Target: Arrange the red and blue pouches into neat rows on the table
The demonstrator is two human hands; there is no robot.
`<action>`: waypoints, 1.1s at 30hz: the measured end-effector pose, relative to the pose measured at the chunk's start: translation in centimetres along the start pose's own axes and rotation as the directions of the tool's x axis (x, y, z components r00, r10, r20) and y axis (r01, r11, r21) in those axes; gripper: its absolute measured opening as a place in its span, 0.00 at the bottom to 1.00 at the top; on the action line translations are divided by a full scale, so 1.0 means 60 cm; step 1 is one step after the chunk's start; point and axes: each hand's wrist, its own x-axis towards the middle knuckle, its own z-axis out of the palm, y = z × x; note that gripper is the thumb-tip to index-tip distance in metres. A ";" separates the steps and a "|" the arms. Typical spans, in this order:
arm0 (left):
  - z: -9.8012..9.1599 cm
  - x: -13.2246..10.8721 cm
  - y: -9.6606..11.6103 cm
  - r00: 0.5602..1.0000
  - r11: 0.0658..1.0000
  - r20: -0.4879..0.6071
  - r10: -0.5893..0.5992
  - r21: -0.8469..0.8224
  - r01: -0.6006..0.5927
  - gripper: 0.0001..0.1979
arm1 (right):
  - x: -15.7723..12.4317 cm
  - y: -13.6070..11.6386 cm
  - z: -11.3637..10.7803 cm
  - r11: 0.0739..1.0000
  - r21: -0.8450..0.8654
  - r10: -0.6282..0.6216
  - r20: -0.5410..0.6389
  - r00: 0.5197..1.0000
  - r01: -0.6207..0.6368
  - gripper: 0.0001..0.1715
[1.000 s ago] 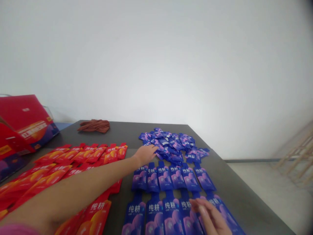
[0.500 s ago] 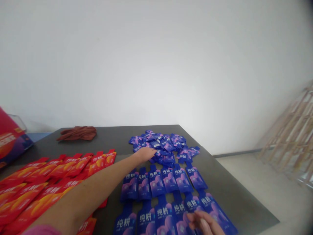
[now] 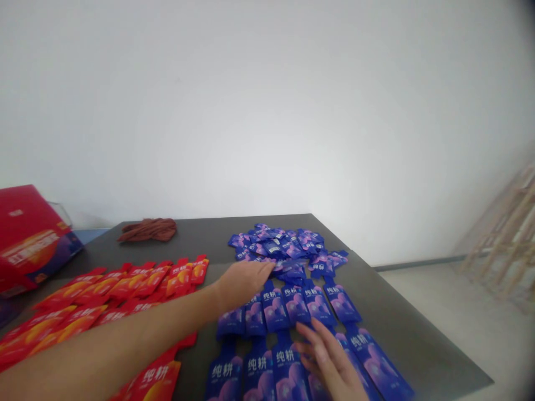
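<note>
My left hand (image 3: pixel 246 283) reaches over to the near left edge of a loose pile of blue pouches (image 3: pixel 271 239). Its fingers are closed on a blue pouch (image 3: pixel 292 269), slightly blurred, at the front of the pile; the grip itself is partly hidden. Below lie two rows of blue pouches with purple fruit prints, the upper row (image 3: pixel 276 311) and the lower row (image 3: pixel 288 374). Over the right part of these rows my right hand (image 3: pixel 328 356) hovers or rests with its fingers apart, holding nothing I can see. It covers part of the lower row.
Overlapping rows of red pouches (image 3: pixel 137 281) lie on the left of the dark table (image 3: pixel 401 340), partly behind my left forearm. A red box (image 3: pixel 33 239) stands at far left, a brown cloth (image 3: pixel 149 229) at the back. A wooden rack (image 3: pixel 510 239) stands right.
My left hand has drawn back a little from the pile, and a pouch at its fingertips has shifted. My right hand has moved up and left, its fingers stretching out. The view has swung slightly left.
</note>
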 end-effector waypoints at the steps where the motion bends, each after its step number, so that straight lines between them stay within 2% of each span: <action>1: -0.011 -0.011 0.024 0.996 0.998 -0.063 0.064 0.019 -0.063 0.19 | 0.003 0.000 0.014 0.998 0.070 -0.004 0.035 0.999 0.001 0.51; 3: -0.024 -0.033 0.074 0.974 0.987 -0.164 0.156 0.049 -0.150 0.19 | 0.009 0.004 0.036 0.995 0.091 -0.044 0.081 0.996 0.037 0.52; 6: -0.029 -0.059 0.136 0.929 0.964 -0.267 0.256 0.135 -0.227 0.19 | 0.015 0.017 0.041 0.991 -0.076 -0.101 0.088 0.991 0.107 0.40; 9: -0.037 -0.069 0.159 0.907 0.946 -0.270 0.324 0.117 -0.303 0.17 | 0.016 0.032 0.016 0.976 -0.171 -0.126 0.052 0.991 0.133 0.29; 11: -0.049 -0.064 0.151 0.935 0.954 -0.231 0.269 -0.072 -0.292 0.16 | 0.014 0.036 -0.004 0.964 -0.226 -0.137 0.022 0.990 0.138 0.25; 13: -0.063 -0.052 0.132 0.984 0.945 -0.161 0.083 -0.301 -0.129 0.15 | 0.011 0.033 -0.017 0.959 -0.262 -0.118 -0.009 0.993 0.111 0.24; 14: -0.069 -0.044 0.120 0.995 0.921 -0.101 -0.017 -0.389 -0.023 0.14 | 0.009 0.028 -0.020 0.961 -0.263 -0.090 -0.011 0.996 0.084 0.25; 15: -0.074 -0.036 0.108 0.997 0.888 -0.023 -0.068 -0.458 0.050 0.14 | 0.007 0.023 -0.019 0.966 -0.254 -0.056 -0.006 0.998 0.053 0.27; 17: -0.080 -0.023 0.087 0.989 0.798 0.148 -0.009 -0.595 0.096 0.14 | 0.003 0.008 -0.012 0.975 -0.222 0.001 0.008 1.000 0.001 0.31; 19: -0.078 -0.015 0.071 0.963 0.677 0.249 0.102 -0.727 0.116 0.16 | 0.001 -0.006 -0.003 0.979 -0.203 0.030 -0.001 1.000 -0.030 0.36; 20: -0.074 -0.013 0.064 0.957 0.611 0.276 0.090 -0.774 0.166 0.16 | 0.000 -0.013 0.001 0.979 -0.199 0.035 -0.013 0.999 -0.037 0.38; 21: -0.068 -0.013 0.058 0.953 0.548 0.302 0.021 -0.801 0.242 0.16 | 0.000 -0.018 0.002 0.981 -0.190 0.037 -0.023 0.999 -0.040 0.39; 23: -0.049 -0.016 0.046 0.908 0.430 0.369 -0.198 -0.799 0.419 0.16 | 0.000 -0.027 0.000 0.988 -0.147 0.056 -0.016 0.998 -0.057 0.39; 25: -0.024 -0.024 0.035 0.809 0.333 0.439 -0.392 -0.752 0.569 0.17 | 0.000 -0.031 -0.007 0.993 -0.073 0.095 -0.012 0.995 -0.096 0.37; 26: -0.010 -0.028 0.031 0.763 0.302 0.465 -0.450 -0.724 0.620 0.18 | 0.000 -0.030 -0.011 0.992 -0.032 0.124 -0.015 0.992 -0.124 0.36; 29: 0.031 -0.043 0.026 0.659 0.224 0.545 -0.519 -0.657 0.720 0.16 | 0.000 -0.023 -0.022 0.981 0.051 0.189 -0.039 0.981 -0.187 0.35; 31: 0.051 -0.051 0.030 0.618 0.201 0.587 -0.523 -0.620 0.758 0.15 | -0.001 -0.017 -0.025 0.975 0.087 0.207 -0.040 0.977 -0.203 0.36; 33: 0.065 -0.056 0.034 0.597 0.218 0.616 -0.514 -0.579 0.786 0.16 | -0.002 -0.013 -0.026 0.971 0.112 0.216 -0.036 0.976 -0.211 0.37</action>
